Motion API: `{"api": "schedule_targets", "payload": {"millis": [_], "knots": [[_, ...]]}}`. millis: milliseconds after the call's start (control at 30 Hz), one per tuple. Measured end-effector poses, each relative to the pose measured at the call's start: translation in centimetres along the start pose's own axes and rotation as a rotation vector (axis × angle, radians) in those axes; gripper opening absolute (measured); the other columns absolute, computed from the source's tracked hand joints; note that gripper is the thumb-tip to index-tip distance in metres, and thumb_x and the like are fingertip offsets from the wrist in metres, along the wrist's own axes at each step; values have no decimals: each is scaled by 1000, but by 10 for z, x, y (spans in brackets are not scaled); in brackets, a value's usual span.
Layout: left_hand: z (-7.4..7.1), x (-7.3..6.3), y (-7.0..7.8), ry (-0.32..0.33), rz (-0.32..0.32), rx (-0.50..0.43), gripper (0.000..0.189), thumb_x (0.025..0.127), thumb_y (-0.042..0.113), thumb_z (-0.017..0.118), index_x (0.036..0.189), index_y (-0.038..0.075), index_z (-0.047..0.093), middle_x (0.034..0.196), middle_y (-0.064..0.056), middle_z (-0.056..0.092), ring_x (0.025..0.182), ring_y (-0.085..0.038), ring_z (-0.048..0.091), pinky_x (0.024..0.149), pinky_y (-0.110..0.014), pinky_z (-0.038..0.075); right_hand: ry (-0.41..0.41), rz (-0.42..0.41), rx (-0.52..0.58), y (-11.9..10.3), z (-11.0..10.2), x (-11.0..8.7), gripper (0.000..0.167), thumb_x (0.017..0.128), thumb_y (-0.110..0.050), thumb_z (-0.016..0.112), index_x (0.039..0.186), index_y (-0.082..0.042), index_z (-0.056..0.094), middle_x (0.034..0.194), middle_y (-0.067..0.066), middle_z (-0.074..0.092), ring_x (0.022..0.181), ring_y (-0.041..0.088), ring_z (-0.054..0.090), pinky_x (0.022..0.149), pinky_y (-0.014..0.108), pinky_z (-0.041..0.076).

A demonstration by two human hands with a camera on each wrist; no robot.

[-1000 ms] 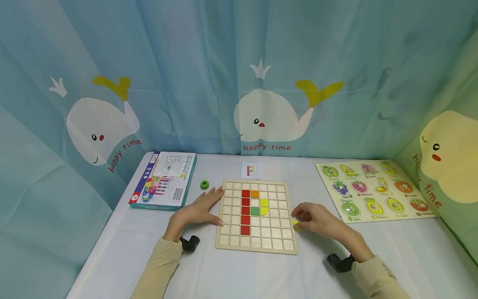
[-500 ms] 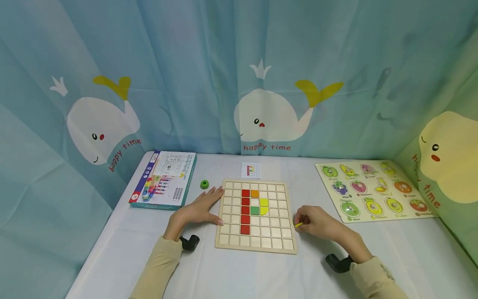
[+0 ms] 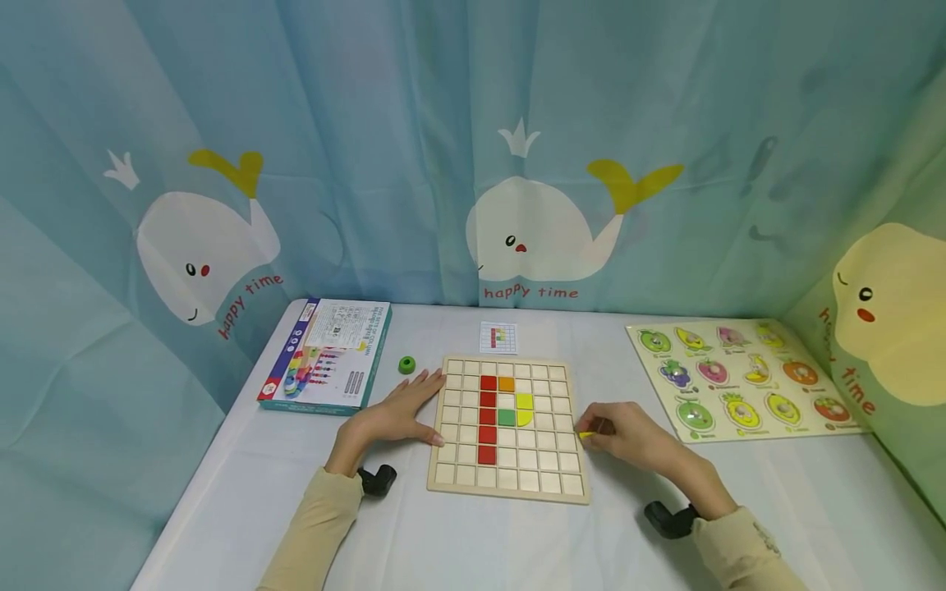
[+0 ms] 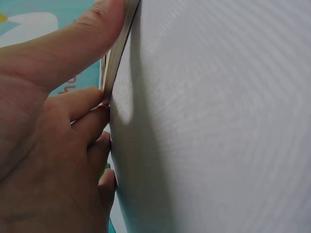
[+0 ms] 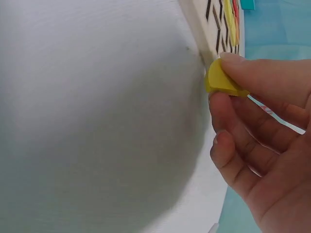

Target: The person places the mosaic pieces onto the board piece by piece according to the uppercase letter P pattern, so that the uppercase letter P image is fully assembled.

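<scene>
A wooden grid board (image 3: pixel 473 478) lies mid-table. In it sit a column of red square tiles (image 3: pixel 488 416), an orange tile (image 3: pixel 506 384), a green tile (image 3: pixel 506 418), a yellow square tile (image 3: pixel 524 401) and a yellow rounded tile (image 3: pixel 524 418) below that. My left hand (image 3: pixel 395 417), fingers spread, rests at the board's left edge; in the left wrist view its thumb (image 4: pixel 92 29) lies against the board's side. Just off the right edge, my right hand (image 3: pixel 628 433) pinches a yellow quarter-round tile (image 5: pixel 221 80) between thumb and fingers.
Behind the board lies a small pattern card (image 3: pixel 498 337). A green bead (image 3: pixel 406 364) is at its upper left, beside a toy box (image 3: pixel 325 357). A fruit puzzle board (image 3: pixel 739 382) lies at the right, and a whale-print curtain (image 3: pixel 414 164) hangs behind the table.
The right hand has turned the yellow tile in its fingers and shifted it slightly toward the board's right edge. The left hand keeps its place.
</scene>
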State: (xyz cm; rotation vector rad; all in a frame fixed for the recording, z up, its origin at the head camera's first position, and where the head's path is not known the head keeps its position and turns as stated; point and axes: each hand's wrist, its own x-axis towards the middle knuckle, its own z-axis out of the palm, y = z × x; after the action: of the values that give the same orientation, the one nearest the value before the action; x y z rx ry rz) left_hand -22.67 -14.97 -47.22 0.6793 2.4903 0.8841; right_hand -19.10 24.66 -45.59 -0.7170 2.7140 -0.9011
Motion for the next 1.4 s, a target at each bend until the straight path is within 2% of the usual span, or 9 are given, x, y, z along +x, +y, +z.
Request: {"api": "schedule_targets", "payload": {"millis": [167, 333, 700, 900, 1100, 1300, 1400], "knots": [[0, -1, 0, 0, -6, -5, 108, 83, 33, 85, 163, 1, 20, 172, -16, 14, 161, -35, 5, 131, -53, 1, 45, -24, -16, -5, -2, 5, 12, 92, -2, 71, 102, -8, 73, 85, -4, 69, 70, 2, 56, 60, 22, 51], [-1, -2, -1, 0, -4, -10, 108, 83, 33, 85, 163, 0, 20, 172, -15, 13, 161, -35, 5, 131, -53, 1, 73, -24, -1, -10, -2, 10, 19, 93, 1, 68, 108, -8, 76, 93, 1, 72, 77, 7, 61, 66, 23, 54], [-1, 3, -3, -5, -18, 3, 109, 84, 35, 84, 164, 5, 18, 173, -11, 12, 161, -32, 3, 132, -51, 0, 134, 22, 11, -13, 4, 27, 13, 92, 0, 71, 98, -9, 76, 94, 2, 75, 79, 11, 64, 68, 24, 55], [-1, 2, -6, -12, -27, 6, 109, 83, 34, 85, 164, 4, 18, 173, -11, 12, 161, -32, 3, 131, -51, 0, 158, 17, 38, -13, 6, 41, 15, 91, 3, 70, 103, -5, 76, 105, 10, 76, 89, 20, 72, 78, 33, 62], [-1, 4, -5, -4, -12, 17, 109, 84, 36, 84, 164, 3, 19, 173, -12, 12, 161, -32, 3, 131, -51, 0, 173, 46, 90, -12, 9, 55, 16, 92, 1, 70, 106, -5, 77, 111, 15, 75, 98, 28, 73, 86, 42, 63], [-1, 3, -2, -22, -17, 1, 110, 84, 38, 85, 164, 3, 18, 173, -13, 12, 161, -32, 2, 131, -51, -1, 163, 59, 99, -11, 13, 68, 16, 94, 2, 68, 106, -4, 77, 114, 16, 75, 98, 27, 72, 88, 45, 62], [-1, 2, -3, -8, -19, 1, 110, 83, 38, 85, 164, 3, 19, 173, -13, 13, 161, -33, 3, 131, -52, 0, 168, 54, 105, -13, 14, 76, 17, 94, 2, 67, 106, -4, 76, 113, 15, 75, 97, 27, 72, 88, 46, 62]]}}
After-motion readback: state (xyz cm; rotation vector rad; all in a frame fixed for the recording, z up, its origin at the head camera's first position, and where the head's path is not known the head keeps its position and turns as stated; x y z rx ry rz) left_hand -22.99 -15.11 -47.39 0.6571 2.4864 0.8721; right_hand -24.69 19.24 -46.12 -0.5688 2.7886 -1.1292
